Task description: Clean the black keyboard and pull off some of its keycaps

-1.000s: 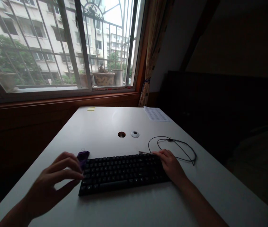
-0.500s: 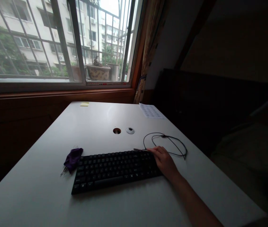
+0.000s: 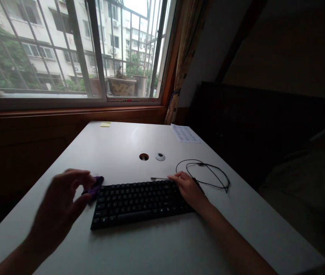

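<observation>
A black keyboard [image 3: 139,202] lies on a white table [image 3: 162,244]. My right hand [image 3: 189,191] rests on its right end, fingers curled over the top right corner near the cable plug. My left hand [image 3: 60,206] hovers above the table left of the keyboard, motion-blurred, fingers spread, holding nothing I can see. A small purple cloth pouch [image 3: 95,187] lies by the keyboard's top left corner, partly behind my left fingers. A thin black cable [image 3: 205,173] loops on the table to the right of the keyboard.
A cable hole [image 3: 143,156] and its white cap [image 3: 160,156] sit mid-table. A printed sheet [image 3: 186,133] and a yellow sticky note [image 3: 105,124] lie at the far edge. A barred window is behind; dark furniture stands at right.
My left hand, out of view half a second ago, has come back in over the table near the purple pouch. My right hand stays on the keyboard's right end.
</observation>
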### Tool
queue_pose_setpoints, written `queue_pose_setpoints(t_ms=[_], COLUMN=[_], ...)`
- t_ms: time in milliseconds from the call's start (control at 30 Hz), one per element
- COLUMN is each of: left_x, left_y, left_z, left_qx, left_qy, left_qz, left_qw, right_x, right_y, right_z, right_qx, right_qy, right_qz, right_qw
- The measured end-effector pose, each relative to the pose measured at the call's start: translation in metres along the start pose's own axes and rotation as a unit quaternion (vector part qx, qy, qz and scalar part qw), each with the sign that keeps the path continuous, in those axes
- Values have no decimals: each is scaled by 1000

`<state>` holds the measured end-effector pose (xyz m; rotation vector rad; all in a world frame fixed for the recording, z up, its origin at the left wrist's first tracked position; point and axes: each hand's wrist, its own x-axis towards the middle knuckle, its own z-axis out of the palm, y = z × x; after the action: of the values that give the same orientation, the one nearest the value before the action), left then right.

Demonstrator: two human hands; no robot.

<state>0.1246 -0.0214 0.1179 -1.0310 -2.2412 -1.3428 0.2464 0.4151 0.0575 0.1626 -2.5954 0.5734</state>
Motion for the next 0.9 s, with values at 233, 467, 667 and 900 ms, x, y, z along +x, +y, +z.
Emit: queue_pose_setpoints(t_ms=[233, 467, 667, 900], left_x=[-27, -47, -46, -45], left_y=[-81, -98, -99, -97], left_z=[19, 15, 18, 18], left_qx=[12, 20, 20, 23], left_qy=[-184, -253, -247, -246], left_qz=[13, 20, 18, 38], left_qw=[983, 967, 969, 968], right_x=[59, 103, 100, 59], right_y=[-55, -103, -89, -21], right_z=[62, 110, 98, 36], right_qx=[73, 69, 32, 7], right_qy=[-63, -121, -133, -104], right_qz=[-72, -110, -123, -90], right_qw=[993, 984, 983, 990])
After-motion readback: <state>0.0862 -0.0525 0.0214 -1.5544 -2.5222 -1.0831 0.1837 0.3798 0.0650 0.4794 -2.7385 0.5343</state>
